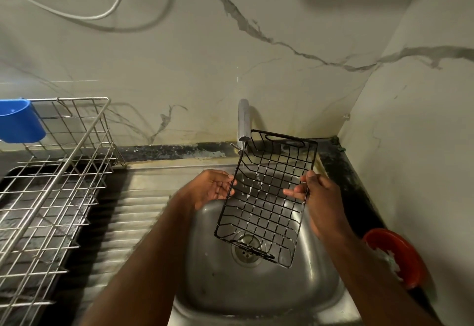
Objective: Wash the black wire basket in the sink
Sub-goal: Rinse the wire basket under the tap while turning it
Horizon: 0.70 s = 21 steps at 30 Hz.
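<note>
A black wire basket (266, 197), long and rectangular with a handle loop at each short end, hangs tilted over the round stainless steel sink bowl (315, 282) in the lower middle of the frame. Its far end sits just under the spout of the chrome tap (243, 120), and a thin stream of water runs down past its left rim. The right hand (318, 197) grips the basket's right long edge at about mid-length, thumb over the top wire and fingertips poking through beneath. The left hand (214, 187) meets the left long edge opposite it, palm up with fingers loosely curled; it is blurred, so whether it actually clasps the wire or only touches it I cannot tell. The basket thus spans between the two hands, its near end low above the drain (246, 248).

At left stands a silver wire dish rack (51, 184) with a blue plastic cup (20, 120) hooked on it. At lower right sits a red plastic bowl (400, 256).
</note>
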Tool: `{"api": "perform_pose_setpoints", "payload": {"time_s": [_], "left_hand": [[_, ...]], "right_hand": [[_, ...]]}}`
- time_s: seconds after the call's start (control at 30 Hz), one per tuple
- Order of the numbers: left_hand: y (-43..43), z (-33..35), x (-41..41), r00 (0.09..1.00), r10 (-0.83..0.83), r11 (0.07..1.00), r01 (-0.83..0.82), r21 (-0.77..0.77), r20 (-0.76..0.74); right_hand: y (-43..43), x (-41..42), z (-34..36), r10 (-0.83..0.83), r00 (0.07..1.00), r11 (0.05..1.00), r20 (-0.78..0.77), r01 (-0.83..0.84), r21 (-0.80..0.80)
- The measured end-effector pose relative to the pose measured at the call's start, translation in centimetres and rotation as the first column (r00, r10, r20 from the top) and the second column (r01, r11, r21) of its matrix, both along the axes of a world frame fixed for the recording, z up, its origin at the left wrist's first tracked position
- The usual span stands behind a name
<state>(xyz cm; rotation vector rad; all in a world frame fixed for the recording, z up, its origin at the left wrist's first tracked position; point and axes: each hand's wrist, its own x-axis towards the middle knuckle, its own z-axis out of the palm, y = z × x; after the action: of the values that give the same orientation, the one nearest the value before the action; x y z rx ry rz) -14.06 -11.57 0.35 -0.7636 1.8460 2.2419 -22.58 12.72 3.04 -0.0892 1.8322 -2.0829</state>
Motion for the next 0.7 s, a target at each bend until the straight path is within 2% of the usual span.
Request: {"api": "perform_pose_setpoints", "payload": {"time_s": [0.27, 0.57, 0.7], "left_hand": [[-0.1, -0.1, 0.4, 0.999, -0.031, 0.998, 0.031, 0.054, -0.012], [-0.1, 0.0, 1.3, 0.997, -0.072, 0.995, 0.071, 0.069, 0.002], [0.0, -0.3, 1.8, 0.995, -0.098, 0.989, 0.095, 0.112, 0.023]], "right_hand": [[0.8, 0.6, 0.0, 0.070, 0.997, 0.997, -0.027, -0.070, 0.018], [0.7, 0.7, -0.9, -0.007, 1.000, 0.999, -0.016, 0.008, 0.044], [1.3, 0.8, -0.8, 0.075, 0.996, 0.995, 0.042, -0.077, 0.060]]}}
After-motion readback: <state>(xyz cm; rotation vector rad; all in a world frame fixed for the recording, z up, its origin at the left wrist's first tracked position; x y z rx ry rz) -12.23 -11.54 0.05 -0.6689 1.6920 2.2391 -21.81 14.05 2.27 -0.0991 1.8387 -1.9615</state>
